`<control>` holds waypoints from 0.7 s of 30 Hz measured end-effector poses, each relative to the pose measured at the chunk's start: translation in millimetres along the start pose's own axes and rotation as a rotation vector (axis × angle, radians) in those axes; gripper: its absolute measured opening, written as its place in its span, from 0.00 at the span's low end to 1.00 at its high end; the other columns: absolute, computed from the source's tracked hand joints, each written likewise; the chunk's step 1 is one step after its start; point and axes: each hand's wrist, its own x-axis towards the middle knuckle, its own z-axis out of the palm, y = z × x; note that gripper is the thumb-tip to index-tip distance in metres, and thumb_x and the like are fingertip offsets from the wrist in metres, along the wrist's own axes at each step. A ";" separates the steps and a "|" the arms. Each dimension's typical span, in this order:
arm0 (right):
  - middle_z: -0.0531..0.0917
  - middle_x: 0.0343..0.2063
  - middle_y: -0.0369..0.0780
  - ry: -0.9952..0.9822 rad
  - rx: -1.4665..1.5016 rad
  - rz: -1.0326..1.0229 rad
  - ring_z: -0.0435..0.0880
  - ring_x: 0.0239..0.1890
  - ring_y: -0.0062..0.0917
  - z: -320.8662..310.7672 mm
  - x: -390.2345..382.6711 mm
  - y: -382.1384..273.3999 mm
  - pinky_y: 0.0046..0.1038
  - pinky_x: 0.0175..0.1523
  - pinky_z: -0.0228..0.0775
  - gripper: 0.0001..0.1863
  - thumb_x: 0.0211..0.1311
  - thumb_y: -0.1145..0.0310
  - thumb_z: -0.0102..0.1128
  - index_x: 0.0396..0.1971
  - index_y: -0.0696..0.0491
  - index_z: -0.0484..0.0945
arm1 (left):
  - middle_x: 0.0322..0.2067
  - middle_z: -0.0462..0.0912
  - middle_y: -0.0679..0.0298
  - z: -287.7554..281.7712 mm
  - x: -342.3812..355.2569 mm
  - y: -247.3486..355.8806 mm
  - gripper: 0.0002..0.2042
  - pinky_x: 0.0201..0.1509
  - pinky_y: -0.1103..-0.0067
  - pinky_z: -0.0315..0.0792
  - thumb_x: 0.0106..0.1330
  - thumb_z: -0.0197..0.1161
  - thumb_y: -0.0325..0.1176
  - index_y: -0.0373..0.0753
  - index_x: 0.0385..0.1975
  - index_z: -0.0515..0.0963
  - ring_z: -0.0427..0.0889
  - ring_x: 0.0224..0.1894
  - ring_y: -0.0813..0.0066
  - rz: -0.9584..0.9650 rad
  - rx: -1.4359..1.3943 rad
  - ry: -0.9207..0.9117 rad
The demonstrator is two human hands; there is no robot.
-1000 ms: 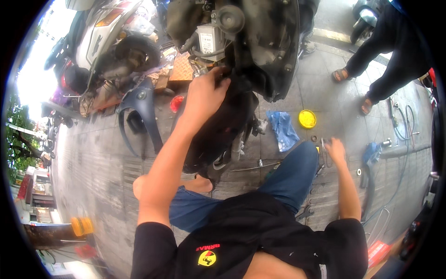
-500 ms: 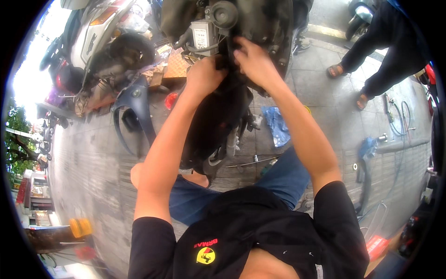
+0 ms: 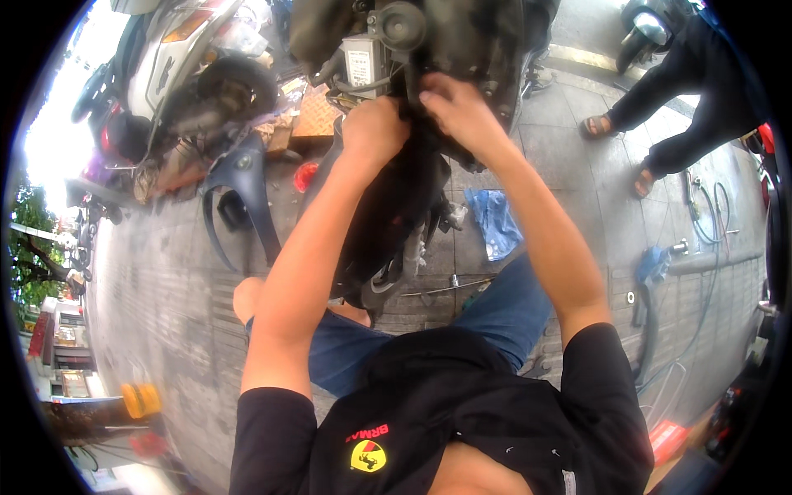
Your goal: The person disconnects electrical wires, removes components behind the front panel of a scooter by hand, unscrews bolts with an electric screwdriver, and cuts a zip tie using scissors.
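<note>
A dark scooter with exposed front parts stands before me, its black front wheel cover (image 3: 381, 219) between my knees. My left hand (image 3: 375, 130) is closed beside the dark parts under a silver box (image 3: 360, 63) with a white label. Whatever its fingers hold is hidden behind the hand. My right hand (image 3: 455, 106) is at the dark inner panel, below the round horn (image 3: 402, 25). Its fingers are curled, with thumb and forefinger toward the left hand; the fingertips are slightly blurred, and anything in them cannot be made out.
A dark blue body panel (image 3: 244, 190) lies on the paving at left, near a white scooter (image 3: 169, 62). A blue cloth (image 3: 495, 223) and a metal rod tool (image 3: 445, 287) lie right of the wheel. Another person's legs (image 3: 660, 107) stand at right, near hoses (image 3: 708, 206).
My left hand has shifted slightly to the right. The right hand has moved slightly down and right, its fingers more curled. The view has shifted a little.
</note>
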 end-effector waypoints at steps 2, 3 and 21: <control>0.83 0.37 0.53 0.031 -0.110 -0.011 0.82 0.44 0.41 4.9 -4.0 0.9 0.34 0.51 0.71 0.19 0.63 0.66 0.53 0.50 0.62 0.74 | 0.30 0.84 0.50 -0.3 -0.2 -0.9 0.12 0.42 0.63 0.77 0.55 0.60 0.37 0.45 0.37 0.84 0.84 0.37 0.52 -0.005 -0.015 0.007; 0.82 0.38 0.55 0.094 -0.285 -0.140 0.80 0.45 0.49 10.7 -5.9 6.6 0.40 0.51 0.71 0.18 0.63 0.67 0.51 0.49 0.61 0.75 | 0.30 0.84 0.50 -1.1 -0.3 -0.8 0.12 0.42 0.63 0.77 0.55 0.61 0.37 0.45 0.37 0.84 0.84 0.37 0.52 -0.002 -0.027 0.018; 0.77 0.50 0.46 0.253 -0.614 -0.224 0.77 0.48 0.45 14.7 -69.1 17.3 0.39 0.52 0.71 0.18 0.64 0.63 0.55 0.49 0.57 0.77 | 0.51 0.76 0.57 -5.2 -80.1 8.3 0.17 0.60 0.65 0.65 0.55 0.66 0.34 0.38 0.45 0.78 0.71 0.58 0.56 0.341 -0.088 0.316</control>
